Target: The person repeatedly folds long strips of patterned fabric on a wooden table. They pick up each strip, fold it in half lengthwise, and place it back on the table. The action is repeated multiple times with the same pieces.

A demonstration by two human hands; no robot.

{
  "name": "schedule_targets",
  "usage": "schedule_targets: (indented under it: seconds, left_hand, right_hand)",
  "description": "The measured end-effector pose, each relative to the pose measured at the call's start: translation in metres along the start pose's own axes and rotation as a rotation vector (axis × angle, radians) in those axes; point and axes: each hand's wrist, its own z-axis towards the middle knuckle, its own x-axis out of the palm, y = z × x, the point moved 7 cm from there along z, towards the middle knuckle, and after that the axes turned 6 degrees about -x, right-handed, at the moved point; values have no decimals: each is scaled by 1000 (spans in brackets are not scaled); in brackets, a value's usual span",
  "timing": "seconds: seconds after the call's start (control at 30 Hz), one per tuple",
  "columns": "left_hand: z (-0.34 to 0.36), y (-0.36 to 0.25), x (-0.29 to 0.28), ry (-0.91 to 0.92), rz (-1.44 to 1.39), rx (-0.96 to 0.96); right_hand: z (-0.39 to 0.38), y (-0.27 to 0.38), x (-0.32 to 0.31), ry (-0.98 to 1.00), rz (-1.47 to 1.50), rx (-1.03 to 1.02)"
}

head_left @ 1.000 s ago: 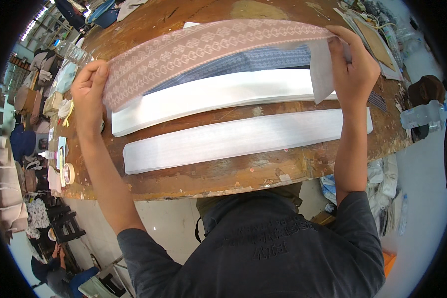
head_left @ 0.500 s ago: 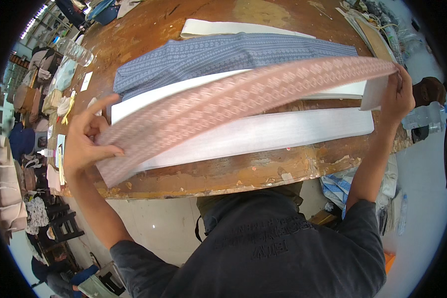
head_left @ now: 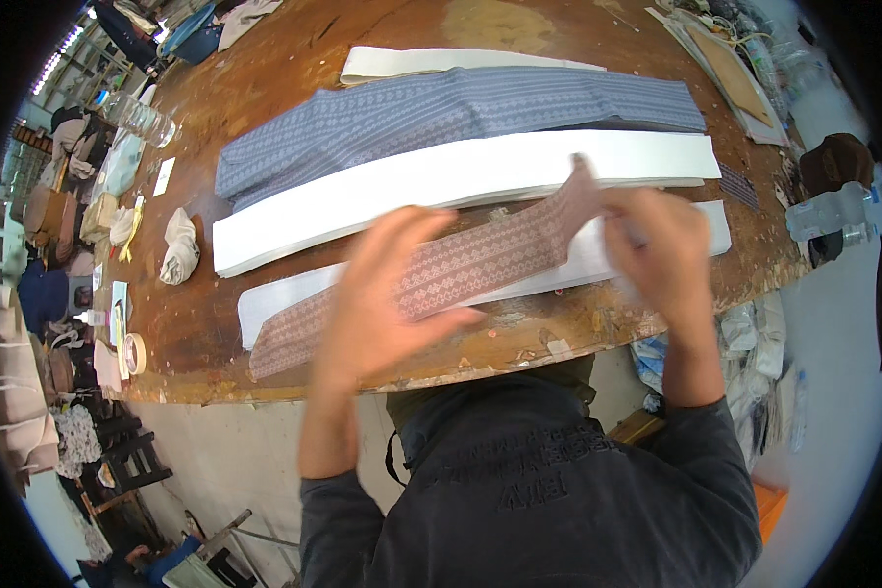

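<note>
and here's where it gets tricky: the pink patterned strip point(head_left: 490, 265) lies slantwise across the nearer white strip point(head_left: 284, 299), its left end spilling past onto bare worktop point(head_left: 274, 103), close to the front edge. any tug from the right could drag it further askew, because the left hand point(head_left: 387, 304) is spread wide, fingers and thumb apart, gripping nothing that shows as it passes over the strip's left half. the right hand point(head_left: 661, 250) is curled by the raised right end; motion blur hides whether it's pinching cloth, so no call there. if that end drops loose, it could crease or fold under, the fabric looking thin and floppy. a sideways brush could also nudge the white strip out of line, nothing visible pinning it down.

and what a change from half a second ago! then the pink length was stretched between both hands, right end far out to the right; now it shows much shorter, its right end pulled inward, the left hand in from the far left. the white stack point(head_left: 461, 176) and blue patterned cloth point(head_left: 461, 103) behind look unmoved.
</note>
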Motion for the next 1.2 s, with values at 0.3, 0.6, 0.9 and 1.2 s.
schedule_targets:
  seconds: [0.3, 0.6, 0.9, 1.2]
  left_hand:
    - [30, -18, 45, -306, -214, -108]
    - [-40, 45, -40, -600, 362, -331]
    - [-160, 103, -140, -780, 221, -537]
    - [-242, 151, -219, -659, 32, -621]
  right_hand:
    - [17, 44, 7, -37, -73, -216]
    - [-22, -12, -46, -263, -180, -148]
    - [-76, -59, -42, -71, -279, -186]
    - [-137, -79, -26, 199, -253, -229]
